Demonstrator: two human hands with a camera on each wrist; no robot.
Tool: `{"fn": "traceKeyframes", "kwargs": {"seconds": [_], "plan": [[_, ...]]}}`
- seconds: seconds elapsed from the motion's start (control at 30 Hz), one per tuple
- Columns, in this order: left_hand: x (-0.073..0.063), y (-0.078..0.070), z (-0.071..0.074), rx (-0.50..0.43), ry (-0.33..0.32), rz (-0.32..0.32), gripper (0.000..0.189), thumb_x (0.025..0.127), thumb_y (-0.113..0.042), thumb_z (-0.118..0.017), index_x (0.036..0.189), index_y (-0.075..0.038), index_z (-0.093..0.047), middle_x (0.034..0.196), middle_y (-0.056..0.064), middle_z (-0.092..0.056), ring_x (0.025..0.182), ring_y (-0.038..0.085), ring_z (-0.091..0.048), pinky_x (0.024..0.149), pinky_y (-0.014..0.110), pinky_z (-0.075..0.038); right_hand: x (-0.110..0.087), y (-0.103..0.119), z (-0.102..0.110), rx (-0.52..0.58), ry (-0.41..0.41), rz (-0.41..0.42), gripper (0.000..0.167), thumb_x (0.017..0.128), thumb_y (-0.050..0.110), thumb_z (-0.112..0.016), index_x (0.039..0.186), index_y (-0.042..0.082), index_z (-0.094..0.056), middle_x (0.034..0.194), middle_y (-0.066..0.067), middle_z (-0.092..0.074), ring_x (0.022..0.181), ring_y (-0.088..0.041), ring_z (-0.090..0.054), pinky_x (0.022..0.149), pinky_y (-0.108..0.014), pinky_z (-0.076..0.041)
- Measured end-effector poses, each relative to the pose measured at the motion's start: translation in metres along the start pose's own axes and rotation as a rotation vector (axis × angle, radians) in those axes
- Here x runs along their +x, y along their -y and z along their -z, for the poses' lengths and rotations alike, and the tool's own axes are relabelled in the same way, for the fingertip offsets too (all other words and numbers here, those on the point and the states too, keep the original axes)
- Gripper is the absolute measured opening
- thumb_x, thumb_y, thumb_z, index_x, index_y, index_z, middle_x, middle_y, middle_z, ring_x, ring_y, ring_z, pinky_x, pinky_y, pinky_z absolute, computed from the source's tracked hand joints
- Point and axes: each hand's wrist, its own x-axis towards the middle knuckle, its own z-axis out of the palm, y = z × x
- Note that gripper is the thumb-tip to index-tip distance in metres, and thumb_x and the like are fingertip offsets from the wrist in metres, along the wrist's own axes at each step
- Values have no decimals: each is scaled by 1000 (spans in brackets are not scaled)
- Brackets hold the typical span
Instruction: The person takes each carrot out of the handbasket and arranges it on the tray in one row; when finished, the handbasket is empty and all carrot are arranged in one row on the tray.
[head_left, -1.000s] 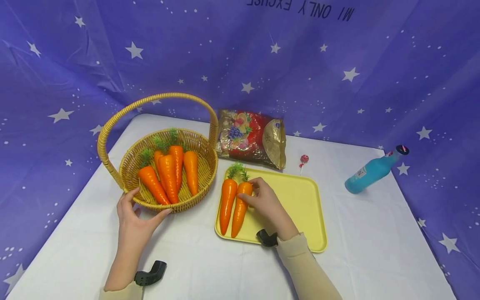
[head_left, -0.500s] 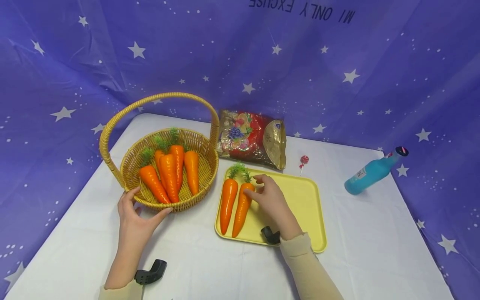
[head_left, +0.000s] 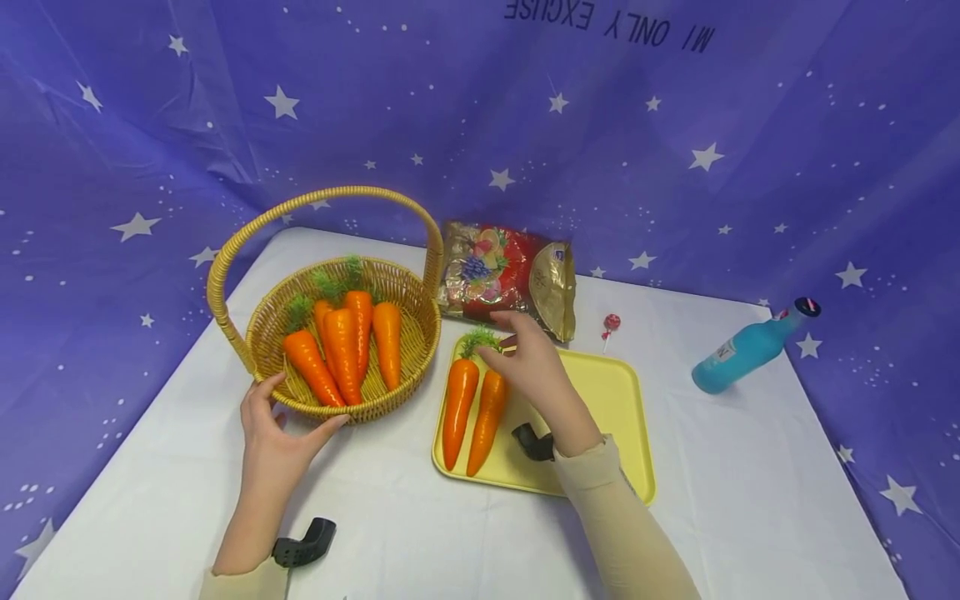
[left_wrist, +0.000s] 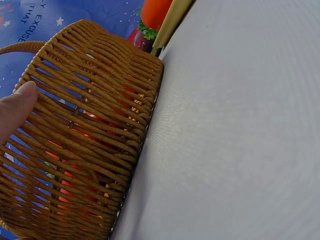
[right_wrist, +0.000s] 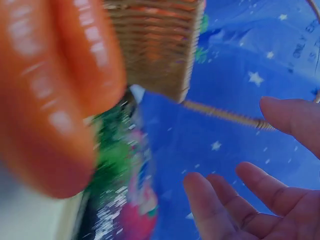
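Observation:
A round wicker basket with a tall handle stands at the left, holding several orange carrots with green tops. My left hand holds the basket's front rim, fingers at its left and thumb against the outside of the weave. On the yellow tray two carrots lie side by side, a left one and a right one. Above the leafy end of the right carrot hovers my right hand, fingers spread and relaxed. Nothing is between its fingers in the right wrist view.
Behind the tray lies a red and gold bag with fruit pictures. A red lollipop lies past the tray's far edge. At the right stands a blue bottle with a black cap. A starry purple cloth hangs behind the table.
My right hand has let go of the right carrot and risen away toward its leafy end and the bag. The left hand has stayed at the basket rim.

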Motion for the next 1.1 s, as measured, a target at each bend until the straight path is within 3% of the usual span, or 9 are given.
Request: {"fn": "traceKeyframes", "kwargs": {"seconds": [0.17,0.5,0.63,0.83,1.1], "plan": [[0,0,0,-4,7,-7,101,72,-24,-87,147,-10,-22,156,13,-5,135,39,-25,107,54,-33,10,27,-6,-15,35,69,55,87,30,-73,134,12,-53,125,-5,-55,102,-21,-57,86,-34,-53],[-1,-1,0,0,9,12,101,71,-24,-87,147,-11,-21,156,12,-4,136,38,-25,108,53,-33,29,72,-29,-82,114,187,58,88,33,-72,137,13,-50,130,-3,-54,102,-17,-56,86,-31,-52],[0,-1,1,1,6,10,101,71,-23,-88,147,-11,-22,156,12,-5,136,37,-26,108,53,-33,36,82,-41,-129,139,218,59,88,33,-71,138,11,-50,131,-5,-53,101,-16,-55,86,-29,-51],[0,0,0,10,-1,-5,101,71,-23,-88,146,-11,-23,155,12,-7,136,36,-26,107,53,-34,51,92,-59,-237,182,234,58,90,37,-67,139,11,-49,138,-3,-49,121,-19,-50,101,-34,-45],[0,1,0,-11,7,6,101,71,-23,-88,147,-12,-22,156,13,-2,137,37,-23,108,53,-32,65,94,-73,-325,204,226,56,90,36,-68,137,11,-50,136,-5,-50,117,-21,-53,97,-37,-47]]}}
